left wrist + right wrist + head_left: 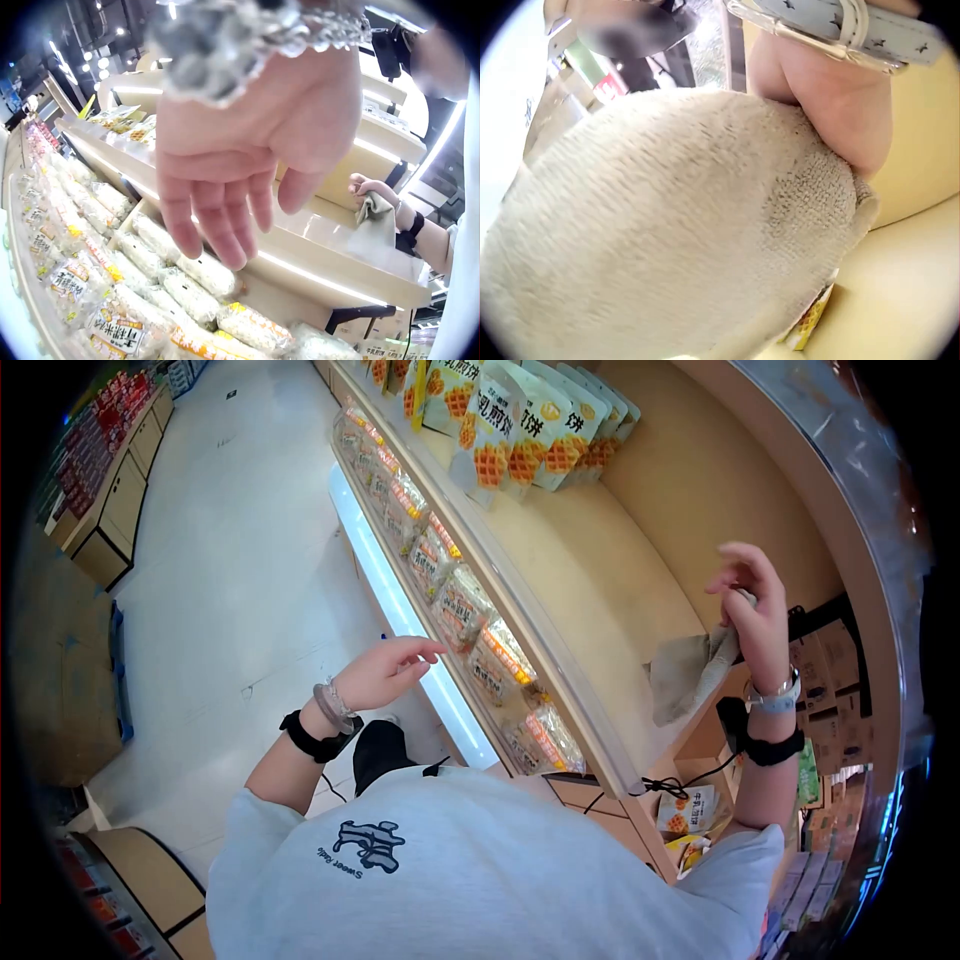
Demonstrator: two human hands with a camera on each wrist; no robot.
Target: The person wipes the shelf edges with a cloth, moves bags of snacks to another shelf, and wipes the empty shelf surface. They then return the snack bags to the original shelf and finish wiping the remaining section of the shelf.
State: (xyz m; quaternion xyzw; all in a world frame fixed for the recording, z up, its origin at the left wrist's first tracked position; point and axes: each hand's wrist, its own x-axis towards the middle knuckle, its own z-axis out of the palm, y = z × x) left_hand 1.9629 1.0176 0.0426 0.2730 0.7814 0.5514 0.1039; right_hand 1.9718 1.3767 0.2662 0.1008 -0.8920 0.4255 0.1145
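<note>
A grey-beige cloth [690, 668] hangs from my right hand [758, 618], which grips it at the right end of the wooden shelf [610, 585]. The cloth [652, 217] fills much of the right wrist view, below the right hand [829, 97]. In the left wrist view the right hand [375, 191] and cloth [375, 225] show at the right. My left hand [385, 668] holds nothing, its fingers loosely extended beside the lower row of clear packets [465, 605]. Seen close up, the left hand [251, 142] hangs palm visible above packets [191, 292].
Upright waffle-picture pouches [540, 435] stand at the far end of the shelf. A raised edge [500, 585] runs along its front. A black cable [670, 788] lies by the near corner, above another pouch [688, 810]. Cartons [830, 670] are at the right, pale floor [230, 560] at the left.
</note>
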